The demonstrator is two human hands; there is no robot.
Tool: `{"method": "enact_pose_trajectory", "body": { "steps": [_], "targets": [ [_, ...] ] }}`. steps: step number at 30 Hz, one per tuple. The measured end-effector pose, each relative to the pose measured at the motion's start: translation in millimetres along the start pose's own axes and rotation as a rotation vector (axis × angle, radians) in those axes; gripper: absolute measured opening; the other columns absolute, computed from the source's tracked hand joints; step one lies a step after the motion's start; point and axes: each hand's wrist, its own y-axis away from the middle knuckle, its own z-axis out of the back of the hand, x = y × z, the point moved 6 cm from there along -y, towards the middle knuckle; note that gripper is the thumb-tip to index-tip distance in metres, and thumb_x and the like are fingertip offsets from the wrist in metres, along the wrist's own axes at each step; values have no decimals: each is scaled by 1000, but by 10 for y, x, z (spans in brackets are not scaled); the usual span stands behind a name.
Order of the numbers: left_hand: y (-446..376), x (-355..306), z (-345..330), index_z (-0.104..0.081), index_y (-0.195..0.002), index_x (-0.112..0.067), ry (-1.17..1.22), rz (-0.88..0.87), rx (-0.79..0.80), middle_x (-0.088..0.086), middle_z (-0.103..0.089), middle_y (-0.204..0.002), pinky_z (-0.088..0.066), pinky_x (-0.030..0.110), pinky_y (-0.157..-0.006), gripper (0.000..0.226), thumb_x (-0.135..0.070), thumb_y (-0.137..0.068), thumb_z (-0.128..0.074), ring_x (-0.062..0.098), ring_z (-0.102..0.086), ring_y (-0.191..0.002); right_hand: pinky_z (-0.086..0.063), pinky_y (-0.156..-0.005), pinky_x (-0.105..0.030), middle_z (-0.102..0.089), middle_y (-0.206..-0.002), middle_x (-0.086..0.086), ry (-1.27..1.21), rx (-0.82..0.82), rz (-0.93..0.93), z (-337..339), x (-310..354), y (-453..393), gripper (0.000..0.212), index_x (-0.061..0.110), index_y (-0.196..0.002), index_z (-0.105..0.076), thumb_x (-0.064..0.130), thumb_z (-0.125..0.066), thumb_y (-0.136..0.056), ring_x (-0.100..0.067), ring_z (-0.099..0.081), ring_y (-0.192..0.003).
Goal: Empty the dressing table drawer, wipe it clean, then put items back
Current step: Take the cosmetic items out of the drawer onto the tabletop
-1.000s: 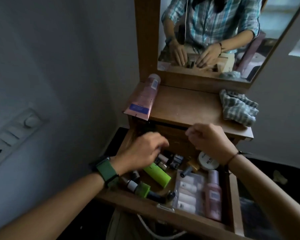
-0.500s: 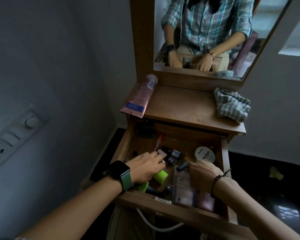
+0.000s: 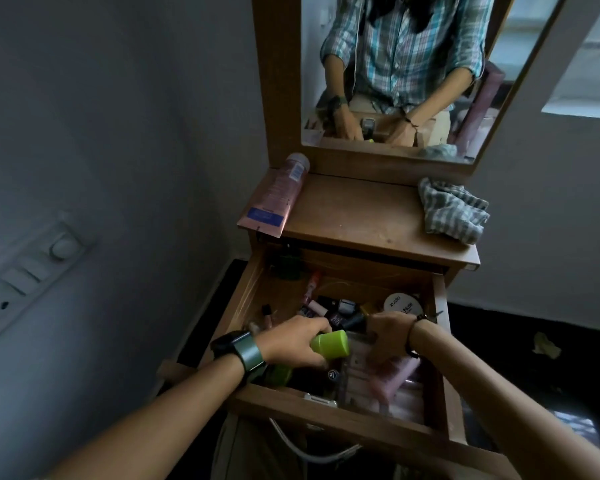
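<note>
From the head view, the left hand [image 3: 297, 342] curls round a green bottle [image 3: 329, 344] inside the open drawer [image 3: 442, 358]. The right hand [image 3: 390, 337] reaches down among pink bottles [image 3: 394, 374]; its fingers are hidden. The green bottle looks light, stiff and smooth, best held round its body.

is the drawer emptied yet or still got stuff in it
Still full. The drawer is pulled out with bottles, tubes and a round white jar inside.

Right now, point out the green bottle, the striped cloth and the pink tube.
green bottle [image 3: 329, 344], head view, middle of its exposed end.
striped cloth [image 3: 452, 211], head view, centre of the bundle.
pink tube [image 3: 278, 195], head view, mid-body.
</note>
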Motion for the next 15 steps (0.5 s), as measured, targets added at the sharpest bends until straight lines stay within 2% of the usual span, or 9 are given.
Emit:
{"method": "enact_pose_trajectory", "body": {
  "steps": [3,4,6,8,11,13,15],
  "targets": [
    [-2,-45,-5,-51,-118,-15,123,27,4,6,-59,-118,-42,23,-72,45,-28,-80,-70,19,-57,-102,-32,-49,-15,-53,-86,0,-3,12,27,86,-2,10,14,16,-89,-58,29,-60,-85,-12,-47,-70],
    [-6,-55,-3,-51,-119,-14,180,31,-2,5,-60,-119,-43,23,-74,46,-28,-79,-70,18,-58,-104,-35,-51,-16,-55,-86,0,-13,18,43,128,0,23,13,14,-89,-61,25,-61,-84,-12,-48,-70],
    [-3,-51,30,-51,-120,-15,304,47,-36,1,-60,-118,-46,26,-83,48,-26,-78,-72,16,-57,-105,-43,-62,-23,-62,-94,-7,-63,15,74,219,-7,50,24,9,-101,-65,18,-65,-79,-14,-52,-78],
    [-2,-19,98,-50,-121,-17,442,79,-101,-2,-59,-113,-46,26,-86,48,-23,-78,-72,14,-56,-104,-47,-71,-27,-67,-106,-8,-133,-30,100,305,-50,78,31,13,-107,-66,13,-67,-76,-15,-57,-83],
    [40,55,201,-47,-128,-16,729,139,-221,4,-60,-114,-50,33,-90,54,-13,-79,-70,19,-58,-106,-52,-83,-32,-68,-107,-2,-192,-97,111,376,-134,99,32,22,-106,-67,16,-69,-75,-17,-63,-94],
    [82,102,271,-47,-128,-15,829,170,-312,13,-61,-121,-48,44,-98,55,-9,-79,-70,28,-58,-112,-52,-82,-31,-67,-103,1,-222,-131,111,431,-190,105,30,25,-103,-67,18,-69,-74,-15,-61,-92],
    [119,142,344,-49,-125,-15,890,177,-385,17,-61,-122,-45,50,-101,51,-7,-79,-69,31,-58,-113,-51,-75,-29,-64,-94,5,-260,-173,128,517,-209,118,27,27,-98,-66,17,-69,-73,-12,-59,-85]
  ]
}}
